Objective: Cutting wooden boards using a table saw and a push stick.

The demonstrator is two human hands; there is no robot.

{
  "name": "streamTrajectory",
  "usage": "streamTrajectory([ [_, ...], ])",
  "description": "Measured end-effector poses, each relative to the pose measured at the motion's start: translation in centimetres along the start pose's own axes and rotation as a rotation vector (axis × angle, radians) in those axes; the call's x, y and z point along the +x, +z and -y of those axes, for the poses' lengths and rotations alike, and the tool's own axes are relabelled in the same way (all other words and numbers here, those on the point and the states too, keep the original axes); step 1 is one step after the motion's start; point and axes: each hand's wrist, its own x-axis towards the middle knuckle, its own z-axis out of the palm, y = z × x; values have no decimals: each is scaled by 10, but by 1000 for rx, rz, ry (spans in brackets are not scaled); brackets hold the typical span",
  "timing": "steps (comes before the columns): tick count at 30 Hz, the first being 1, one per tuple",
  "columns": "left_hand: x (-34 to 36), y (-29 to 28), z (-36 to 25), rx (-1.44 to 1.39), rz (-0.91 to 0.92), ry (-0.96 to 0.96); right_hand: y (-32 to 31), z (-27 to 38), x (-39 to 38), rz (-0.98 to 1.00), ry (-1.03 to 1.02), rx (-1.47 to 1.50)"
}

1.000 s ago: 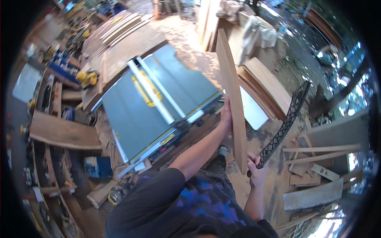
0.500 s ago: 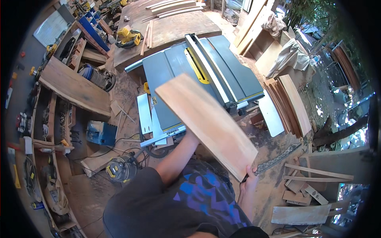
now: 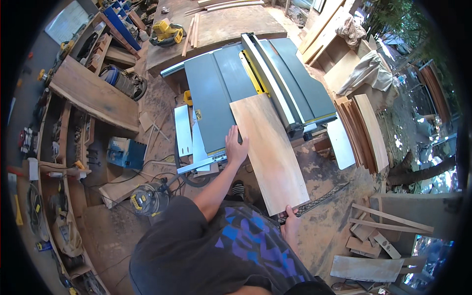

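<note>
A long light-brown wooden board (image 3: 269,147) lies flat with its far end on the grey table saw (image 3: 216,93) and its near end hanging over the front edge. My left hand (image 3: 235,145) grips the board's left edge near the saw's front rail. My right hand (image 3: 291,222) holds the near end of the board, close to my body. The board's right edge runs along the saw's grey rip fence (image 3: 268,73), next to the yellow blade guard (image 3: 253,73).
A stack of thin boards (image 3: 361,130) leans to the right of the saw. A wooden workbench (image 3: 216,24) sits behind it. Shelves with tools (image 3: 54,162) line the left. Scrap wood pieces (image 3: 376,236) lie on the sawdust floor at lower right. A yellow shop vacuum (image 3: 147,199) stands at left.
The board was upright on edge a second ago, then tilted in the air. Now it lies flat on the saw table, with both my hands still on it.
</note>
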Motion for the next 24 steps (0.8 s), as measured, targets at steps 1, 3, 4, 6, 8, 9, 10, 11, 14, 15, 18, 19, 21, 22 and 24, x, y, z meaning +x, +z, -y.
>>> streamTrajectory([
  [1, -9, -5, 2, 240, -1, 150, -1, -1, 2, 12, 62, -31],
  [3, -17, -15, 7, 189, 124, 144, 0, -6, 6, 25, 70, -22],
  [4, -17, -21, 6, 205, 163, 197, 5, -7, 7, 39, 79, -8],
  [6, -13, -30, 9, 221, 207, 247, 20, 1, 3, 0, 98, -22],
  [8, -6, -35, 13, 195, 279, 280, 23, 4, 1, -53, 120, -30],
  [9, -5, -35, 14, 196, 293, 278, 22, 7, 2, -41, 128, -5],
  [10, -4, -38, 15, 185, 304, 281, 19, 8, 4, -26, 138, 21],
  [11, -6, -39, 16, 175, 316, 284, 13, 10, 5, -38, 145, 25],
  [14, -19, -40, 9, 214, 279, 392, 2, 14, 0, -96, -13, -15],
  [15, -24, -40, 5, 215, 298, 400, -3, 16, -5, -113, -10, -3],
  [18, -40, -48, -13, 272, 290, 433, -8, 38, -29, -43, -193, -136],
  [19, -44, -49, -23, 267, 295, 468, -14, 38, -29, -53, -189, -131],
  [21, -40, -44, -46, 260, 315, 511, -35, 36, -29, -122, -304, -216],
  [22, -29, -36, -59, 218, 451, 634, -41, 35, -30, -97, -340, -229],
  [24, -14, -17, -94, 103, 607, 821, -53, 35, -35, -103, -370, -292],
])
